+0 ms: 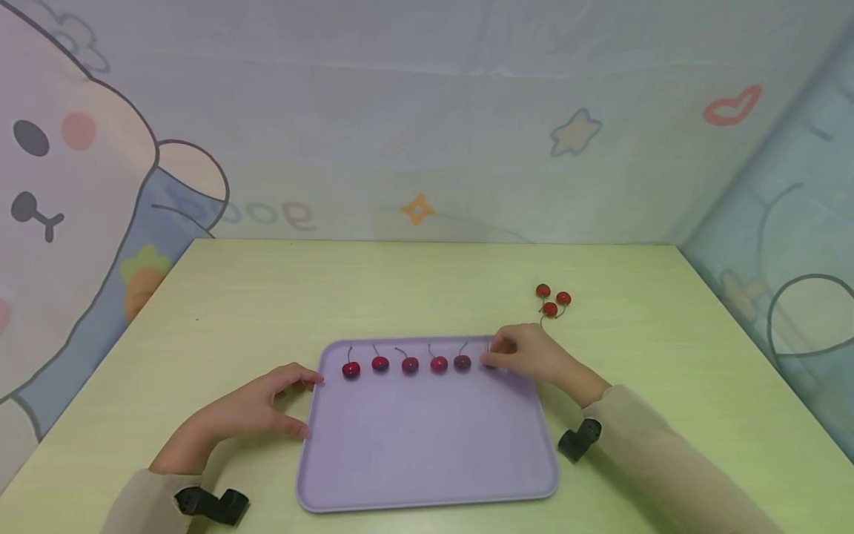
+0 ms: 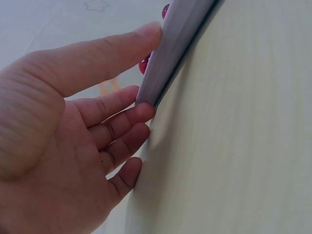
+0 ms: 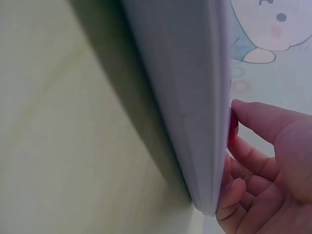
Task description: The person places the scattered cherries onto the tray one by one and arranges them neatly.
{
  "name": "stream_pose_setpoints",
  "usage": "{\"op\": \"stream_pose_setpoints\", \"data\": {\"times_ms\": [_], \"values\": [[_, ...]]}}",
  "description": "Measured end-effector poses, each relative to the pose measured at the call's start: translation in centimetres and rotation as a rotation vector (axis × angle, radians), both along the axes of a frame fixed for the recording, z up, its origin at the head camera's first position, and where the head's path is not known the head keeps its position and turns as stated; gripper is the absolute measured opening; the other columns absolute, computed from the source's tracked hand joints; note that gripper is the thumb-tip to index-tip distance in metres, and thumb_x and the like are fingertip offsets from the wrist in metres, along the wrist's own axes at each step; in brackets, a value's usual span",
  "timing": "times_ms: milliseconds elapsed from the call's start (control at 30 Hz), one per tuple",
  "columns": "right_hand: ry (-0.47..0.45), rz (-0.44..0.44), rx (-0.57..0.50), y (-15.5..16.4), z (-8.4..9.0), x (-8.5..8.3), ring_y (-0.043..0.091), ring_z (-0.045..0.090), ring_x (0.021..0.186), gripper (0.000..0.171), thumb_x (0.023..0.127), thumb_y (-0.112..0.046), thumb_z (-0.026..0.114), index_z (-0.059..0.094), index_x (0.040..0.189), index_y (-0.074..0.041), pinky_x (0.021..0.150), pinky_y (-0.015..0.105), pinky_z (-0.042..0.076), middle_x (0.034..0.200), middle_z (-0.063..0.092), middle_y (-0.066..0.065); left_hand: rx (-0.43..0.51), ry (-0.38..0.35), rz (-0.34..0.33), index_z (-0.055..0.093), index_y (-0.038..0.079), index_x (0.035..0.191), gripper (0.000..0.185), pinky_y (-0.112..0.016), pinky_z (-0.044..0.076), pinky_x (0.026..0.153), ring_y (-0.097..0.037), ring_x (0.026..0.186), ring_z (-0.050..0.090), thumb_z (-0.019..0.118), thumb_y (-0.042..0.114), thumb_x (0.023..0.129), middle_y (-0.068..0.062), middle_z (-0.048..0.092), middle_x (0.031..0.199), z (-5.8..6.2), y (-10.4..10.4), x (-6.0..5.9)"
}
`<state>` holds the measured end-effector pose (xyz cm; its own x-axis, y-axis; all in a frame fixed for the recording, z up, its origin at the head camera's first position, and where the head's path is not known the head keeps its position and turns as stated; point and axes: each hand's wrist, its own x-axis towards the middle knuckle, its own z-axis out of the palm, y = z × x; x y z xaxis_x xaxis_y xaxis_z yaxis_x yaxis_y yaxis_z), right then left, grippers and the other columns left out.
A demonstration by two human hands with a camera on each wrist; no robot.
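Observation:
A lilac tray [image 1: 427, 445] lies on the table, with several dark red cherries [image 1: 410, 365] in a row along its far edge, stems mostly pointing away. At the row's right end my right hand [image 1: 534, 356] pinches a cherry [image 3: 233, 126] between thumb and fingers, low against the tray; in the head view the fingers mostly cover it. My left hand [image 1: 256, 404] is at the tray's left side, thumb and fingers spread apart. In the left wrist view its thumb and fingertips touch the tray's rim [image 2: 168, 53].
Three more cherries [image 1: 550, 308] with stems lie in a cluster on the pale yellow table [image 1: 373, 289], beyond the tray's far right corner. A printed cloth backdrop [image 1: 467, 111] hangs behind the table. Each wrist carries a small black camera [image 1: 579, 440].

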<state>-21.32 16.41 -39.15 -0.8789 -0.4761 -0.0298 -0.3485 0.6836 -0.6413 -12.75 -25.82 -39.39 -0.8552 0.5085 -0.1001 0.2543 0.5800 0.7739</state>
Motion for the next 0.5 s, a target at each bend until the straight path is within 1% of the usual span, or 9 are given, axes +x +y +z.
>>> {"op": "stream_pose_setpoints", "data": {"times_ms": [133, 167, 233, 367, 500], "values": [[0.005, 0.02, -0.002, -0.06, 0.22, 0.19, 0.011, 0.053, 0.068, 0.018, 0.085, -0.027, 0.073, 0.068, 0.081, -0.011, 0.061, 0.026, 0.045, 0.075, 0.065, -0.003, -0.001, -0.001, 0.004, 0.054, 0.008, 0.127, 0.065, -0.045, 0.036, 0.102, -0.028, 0.116, 0.043, 0.083, 0.03, 0.073, -0.009, 0.052, 0.127, -0.02, 0.04, 0.01], [0.003, 0.022, -0.003, -0.09, 0.27, 0.23, 0.011, 0.053, 0.068, 0.017, 0.085, -0.027, 0.073, 0.067, 0.081, -0.011, 0.061, 0.026, 0.044, 0.075, 0.065, -0.004, -0.001, 0.002, 0.003, 0.054, 0.008, 0.127, 0.065, -0.045, 0.036, 0.102, -0.028, 0.116, 0.043, 0.083, 0.03, 0.073, -0.009, 0.052, 0.127, -0.02, 0.05, 0.01], [0.0, 0.025, 0.002, -0.16, 0.32, 0.3, 0.011, 0.053, 0.068, 0.017, 0.086, -0.027, 0.073, 0.067, 0.08, -0.012, 0.06, 0.026, 0.044, 0.075, 0.064, -0.004, -0.001, 0.003, 0.005, 0.054, 0.008, 0.127, 0.065, -0.041, 0.037, 0.102, -0.027, 0.116, 0.043, 0.083, 0.031, 0.073, -0.009, 0.052, 0.127, -0.05, 0.02, 0.02], [-0.008, 0.028, 0.013, -0.24, 0.33, 0.38, 0.011, 0.052, 0.067, 0.017, 0.086, -0.027, 0.072, 0.066, 0.08, -0.013, 0.06, 0.026, 0.044, 0.074, 0.063, -0.004, -0.007, 0.0, 0.009, 0.054, 0.009, 0.126, 0.066, -0.028, 0.036, 0.1, -0.027, 0.116, 0.042, 0.083, 0.032, 0.072, -0.008, 0.052, 0.126, -0.16, -0.04, 0.02], [-0.01, 0.026, 0.021, -0.24, 0.33, 0.45, 0.011, 0.052, 0.067, 0.017, 0.086, -0.027, 0.072, 0.066, 0.08, -0.013, 0.06, 0.026, 0.044, 0.074, 0.063, -0.004, -0.017, 0.0, 0.013, 0.054, 0.009, 0.126, 0.066, -0.026, 0.035, 0.1, -0.027, 0.116, 0.042, 0.083, 0.032, 0.071, -0.007, 0.052, 0.126, -0.3, -0.06, -0.01]]}}
